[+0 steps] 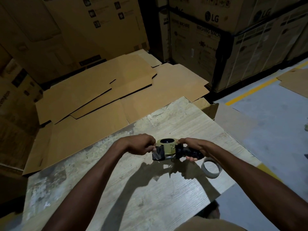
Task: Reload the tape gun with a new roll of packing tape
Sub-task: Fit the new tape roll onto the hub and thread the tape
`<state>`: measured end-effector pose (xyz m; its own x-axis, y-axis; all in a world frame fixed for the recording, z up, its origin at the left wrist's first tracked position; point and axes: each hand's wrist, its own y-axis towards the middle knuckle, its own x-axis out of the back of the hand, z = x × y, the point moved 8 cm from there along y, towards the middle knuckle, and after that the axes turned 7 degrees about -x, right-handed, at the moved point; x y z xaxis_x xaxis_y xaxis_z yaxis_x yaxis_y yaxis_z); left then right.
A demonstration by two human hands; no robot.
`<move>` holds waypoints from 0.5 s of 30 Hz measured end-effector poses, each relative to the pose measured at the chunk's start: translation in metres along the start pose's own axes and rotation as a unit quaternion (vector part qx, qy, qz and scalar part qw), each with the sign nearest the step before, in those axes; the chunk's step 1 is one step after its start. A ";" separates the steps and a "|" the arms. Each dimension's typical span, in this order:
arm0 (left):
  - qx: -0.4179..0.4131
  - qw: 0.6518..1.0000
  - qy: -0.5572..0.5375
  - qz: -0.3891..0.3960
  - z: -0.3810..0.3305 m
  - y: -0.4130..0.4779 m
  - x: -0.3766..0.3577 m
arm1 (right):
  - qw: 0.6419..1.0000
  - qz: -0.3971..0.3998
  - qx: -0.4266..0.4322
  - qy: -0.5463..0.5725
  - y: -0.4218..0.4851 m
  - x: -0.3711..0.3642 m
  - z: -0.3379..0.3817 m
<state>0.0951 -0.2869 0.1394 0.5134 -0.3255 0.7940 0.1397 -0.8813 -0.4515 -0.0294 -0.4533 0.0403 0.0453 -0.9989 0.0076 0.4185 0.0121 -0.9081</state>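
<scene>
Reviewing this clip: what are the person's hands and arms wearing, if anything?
Nothing shows on them. The left hand and right hand are bare, without gloves, rings or watch in view, and both forearms are uncovered up to the frame edge, with no sleeves visible.

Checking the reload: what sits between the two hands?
In the head view, the tape gun with its tan tape roll spans between left hand and right hand.

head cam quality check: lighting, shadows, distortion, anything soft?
Head view: dim overall, with stacked boxes barely lit; a hard light from ahead throws sharp shadows of both arms and the tape gun toward the camera across the table; wide-angle bending curves the box edges; the left hand and right hand look slightly soft, and the empty core stays readable.
</scene>
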 end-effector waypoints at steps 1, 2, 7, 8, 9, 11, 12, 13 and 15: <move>0.007 1.000 0.015 0.004 0.003 -0.002 0.000 | 1.000 0.002 0.000 -0.002 0.000 -0.002 0.001; 0.017 0.999 0.036 0.009 0.007 -0.004 0.000 | 1.000 0.006 0.001 -0.003 0.000 -0.005 0.002; 0.036 0.995 0.093 -0.019 0.033 -0.012 -0.011 | 0.999 0.029 -0.020 0.007 0.004 -0.016 -0.007; 0.029 0.994 0.104 -0.033 0.035 -0.014 -0.014 | 0.999 0.033 -0.028 0.008 0.004 -0.019 -0.009; 0.019 0.992 0.115 -0.049 0.035 -0.015 -0.016 | 0.999 0.039 -0.035 0.010 0.004 -0.020 -0.012; -0.009 0.986 0.144 -0.080 0.030 -0.016 -0.018 | 0.998 0.049 -0.040 0.005 0.005 -0.023 -0.013; -0.022 0.982 0.158 -0.099 0.028 -0.016 -0.018 | 0.998 0.051 -0.038 -0.003 0.004 -0.024 -0.012; -0.031 0.978 0.167 -0.120 0.027 -0.017 -0.019 | 0.998 0.051 -0.038 -0.010 0.005 -0.024 -0.012; -0.035 0.970 0.173 -0.165 0.027 -0.019 -0.020 | 0.998 0.048 -0.041 -0.016 0.007 -0.024 -0.014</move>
<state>0.1054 -0.2541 0.1212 0.1332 -0.1068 0.9853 0.1831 -0.9744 -0.1304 -0.0399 -0.4300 0.0278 0.1118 -0.9913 -0.0695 0.3354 0.1035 -0.9364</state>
